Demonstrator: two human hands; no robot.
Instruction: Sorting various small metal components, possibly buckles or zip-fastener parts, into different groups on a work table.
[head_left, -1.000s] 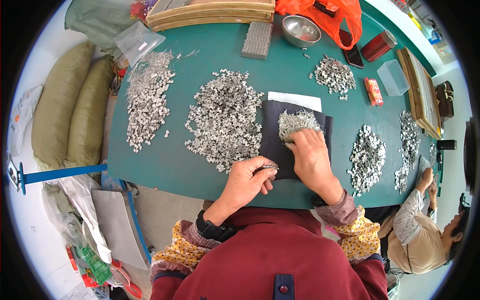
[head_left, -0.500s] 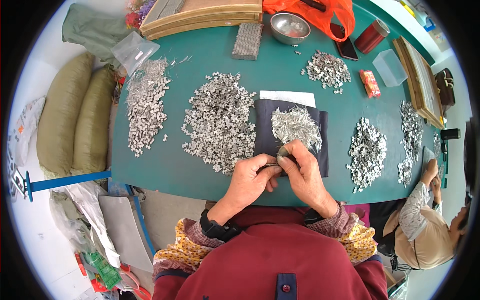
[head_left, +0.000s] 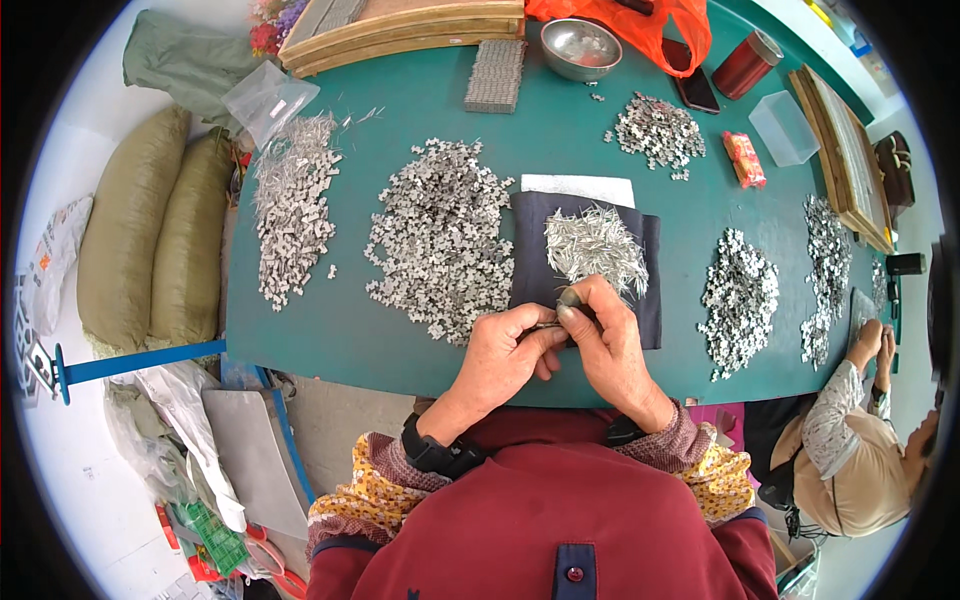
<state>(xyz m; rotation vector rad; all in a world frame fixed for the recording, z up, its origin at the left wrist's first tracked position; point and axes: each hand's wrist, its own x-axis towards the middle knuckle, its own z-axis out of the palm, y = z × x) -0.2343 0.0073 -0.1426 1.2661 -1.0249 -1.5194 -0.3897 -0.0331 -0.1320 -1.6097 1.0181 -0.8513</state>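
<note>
My left hand (head_left: 497, 362) pinches a small, thin dark metal piece (head_left: 546, 325) between thumb and forefinger. My right hand (head_left: 612, 345) meets its end with thumb and forefinger pressed together; a dark cover sits on a fingertip. Whatever those right fingertips hold is too small and covered to name. Just beyond my hands a dark cloth (head_left: 528, 240) carries a heap of thin silver pins (head_left: 596, 245). On the left of the cloth lies a large heap of small grey metal parts (head_left: 440, 240).
On the green table (head_left: 620, 385) are more metal-part heaps (head_left: 738, 300), a steel bowl (head_left: 581, 50), wooden frames (head_left: 400, 45), a red packet (head_left: 743, 160), a plastic box (head_left: 784, 128) and a red canister (head_left: 747, 65). At right, a co-worker's hands (head_left: 868, 345) work at the table edge.
My two hands stay together in nearly the same pinch. The view has shifted slightly. At the right, the co-worker's hands have moved a little.
</note>
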